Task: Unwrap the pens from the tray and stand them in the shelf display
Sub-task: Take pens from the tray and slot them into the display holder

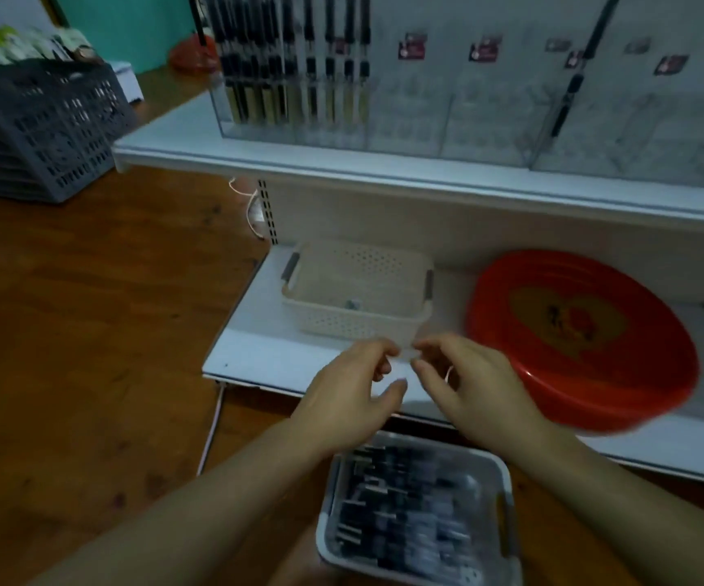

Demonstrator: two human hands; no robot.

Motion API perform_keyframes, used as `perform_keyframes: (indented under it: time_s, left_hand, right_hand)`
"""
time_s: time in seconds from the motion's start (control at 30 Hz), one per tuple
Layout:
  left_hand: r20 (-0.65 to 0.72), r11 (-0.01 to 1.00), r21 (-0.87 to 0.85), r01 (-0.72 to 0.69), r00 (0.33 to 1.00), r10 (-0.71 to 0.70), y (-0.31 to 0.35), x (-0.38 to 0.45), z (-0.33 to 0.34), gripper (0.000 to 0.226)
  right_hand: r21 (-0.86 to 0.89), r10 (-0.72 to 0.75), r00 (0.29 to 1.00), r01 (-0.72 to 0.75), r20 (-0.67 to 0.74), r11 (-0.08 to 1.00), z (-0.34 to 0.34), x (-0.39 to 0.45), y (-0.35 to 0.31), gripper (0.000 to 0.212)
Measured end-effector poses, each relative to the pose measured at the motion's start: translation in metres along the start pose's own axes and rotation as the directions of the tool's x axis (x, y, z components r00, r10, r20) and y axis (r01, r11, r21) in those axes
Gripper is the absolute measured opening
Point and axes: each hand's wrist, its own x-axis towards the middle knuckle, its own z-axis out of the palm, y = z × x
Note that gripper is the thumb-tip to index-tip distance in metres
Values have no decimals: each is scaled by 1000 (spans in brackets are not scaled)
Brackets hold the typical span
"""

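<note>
Your left hand (352, 384) and right hand (475, 384) pinch a clear plastic wrapper (405, 353) between them. The near grey tray (504, 492) is full of wrapped black pens (401, 509); the far clear shelf display (426, 120) holds rows only at its left, so most remains.

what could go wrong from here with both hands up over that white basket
1. The clear wrapper pinched between the left hand and right hand looks thin; if released here it may drift and miss the white basket.
2. The grey tray of wrapped pens sits right beneath the forearms, so a lowered arm might knock it.
3. One pen leans in the clear display and may topple when neighbours go in.
</note>
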Motion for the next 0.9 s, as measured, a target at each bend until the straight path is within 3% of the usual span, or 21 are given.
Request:
perform_keyframes:
  time_s: [0.13, 0.27, 0.47, 0.73, 0.8, 0.9]
  left_hand:
    - [244, 993, 112, -23, 970, -5, -23, -22, 35, 39]
    - [454, 978, 207, -38, 889, -62, -40, -43, 62, 31]
    - [576, 975, 224, 10, 805, -141, -52, -51, 81, 40]
    - [612, 974, 218, 56, 770, -182, -61, -50, 80, 41]
    - [612, 975, 214, 64, 769, -185, -63, -50, 80, 39]
    - [621, 974, 208, 87, 757, -200, -63, -49, 80, 39]
  right_hand:
    - [-52, 54, 960, -41, 274, 998, 28, -47, 29, 27]
    - [-153, 99, 831, -17, 547, 988, 49, -84, 49, 29]
    - [-318, 177, 644, 109, 745, 942, 69, -111, 55, 29]
    - [-329, 188, 623, 118, 759, 937, 74, -110, 62, 19]
    - [-326, 177, 661, 107, 729, 939, 70, -106, 64, 14]
    - [-238, 189, 750, -42, 634, 970, 59, -98, 69, 10]
